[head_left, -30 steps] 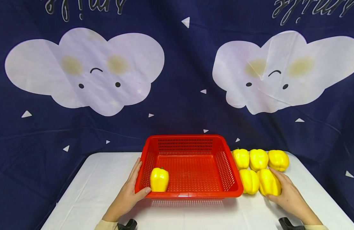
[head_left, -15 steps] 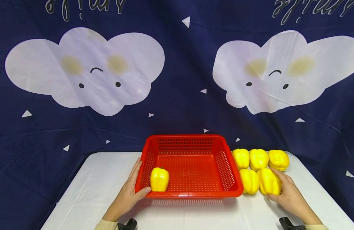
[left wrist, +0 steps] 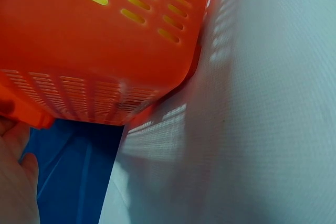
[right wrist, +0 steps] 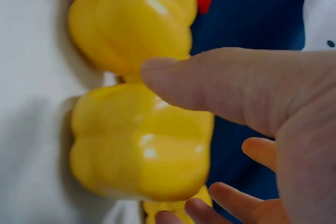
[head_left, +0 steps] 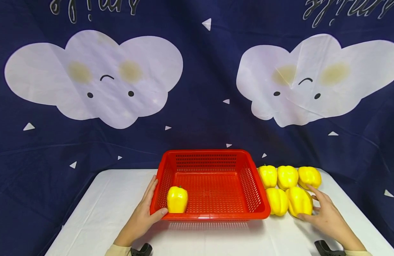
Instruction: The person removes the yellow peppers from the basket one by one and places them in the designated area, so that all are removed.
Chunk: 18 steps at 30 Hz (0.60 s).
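A red perforated basket [head_left: 209, 216] stands on the white table, with one yellow bell pepper [head_left: 177, 200] at its near left corner. My left hand [head_left: 140, 217] holds that corner, its thumb over the front rim and its fingers along the outer left wall. To the basket's right, my right hand [head_left: 328, 215] is spread around the near right yellow bell pepper [head_left: 300, 202]. Its thumb [right wrist: 184, 80] lies over the gap beside this pepper in the right wrist view, and the other fingers stand apart on the far side.
More yellow bell peppers sit close together by the basket's right wall: one [head_left: 276, 202] in the near row, and three behind, the far right one [head_left: 309, 177] among them. A dark blue curtain [head_left: 203, 89] with white clouds hangs behind the white table [head_left: 107, 199].
My right hand has loosened and shifted slightly right, its fingers spreading away from the near right pepper. The left hand and the basket have stayed put.
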Each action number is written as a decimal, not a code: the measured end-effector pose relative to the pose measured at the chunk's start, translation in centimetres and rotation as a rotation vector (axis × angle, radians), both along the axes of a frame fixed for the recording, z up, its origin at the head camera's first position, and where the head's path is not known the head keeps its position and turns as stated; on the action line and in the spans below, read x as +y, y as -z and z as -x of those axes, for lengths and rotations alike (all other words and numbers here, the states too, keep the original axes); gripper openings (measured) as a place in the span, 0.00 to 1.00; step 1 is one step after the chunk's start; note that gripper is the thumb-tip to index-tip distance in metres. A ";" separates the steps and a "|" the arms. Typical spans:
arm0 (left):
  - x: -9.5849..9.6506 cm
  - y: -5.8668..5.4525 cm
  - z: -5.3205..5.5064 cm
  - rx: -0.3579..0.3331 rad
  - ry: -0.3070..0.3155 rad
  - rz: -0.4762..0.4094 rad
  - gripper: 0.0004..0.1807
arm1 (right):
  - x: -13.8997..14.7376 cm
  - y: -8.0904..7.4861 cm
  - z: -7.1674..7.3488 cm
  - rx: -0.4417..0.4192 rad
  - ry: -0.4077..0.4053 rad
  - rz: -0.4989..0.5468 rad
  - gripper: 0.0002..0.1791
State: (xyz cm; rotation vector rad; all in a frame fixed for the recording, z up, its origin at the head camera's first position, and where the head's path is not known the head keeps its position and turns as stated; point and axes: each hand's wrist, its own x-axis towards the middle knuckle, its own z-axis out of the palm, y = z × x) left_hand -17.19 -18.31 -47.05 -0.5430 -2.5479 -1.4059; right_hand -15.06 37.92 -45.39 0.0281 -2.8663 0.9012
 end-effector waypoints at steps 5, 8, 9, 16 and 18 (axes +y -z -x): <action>0.0 0.0 -0.1 -0.008 -0.008 -0.001 0.51 | -0.6 -0.8 -0.4 0.073 0.003 -0.017 0.61; 0.0 0.0 -0.1 -0.015 -0.010 -0.004 0.51 | -1.1 -1.3 -0.5 0.080 0.004 -0.013 0.60; 0.0 -0.1 -0.1 -0.017 -0.008 -0.006 0.51 | -1.3 -1.5 -0.6 0.074 0.005 -0.009 0.60; 0.0 -0.1 -0.1 -0.005 -0.002 0.000 0.51 | -3.1 -3.0 -0.7 0.101 -0.007 0.007 0.57; 0.0 -0.1 -0.1 0.000 -0.001 -0.001 0.51 | -3.7 -3.5 -0.7 0.137 -0.036 0.021 0.57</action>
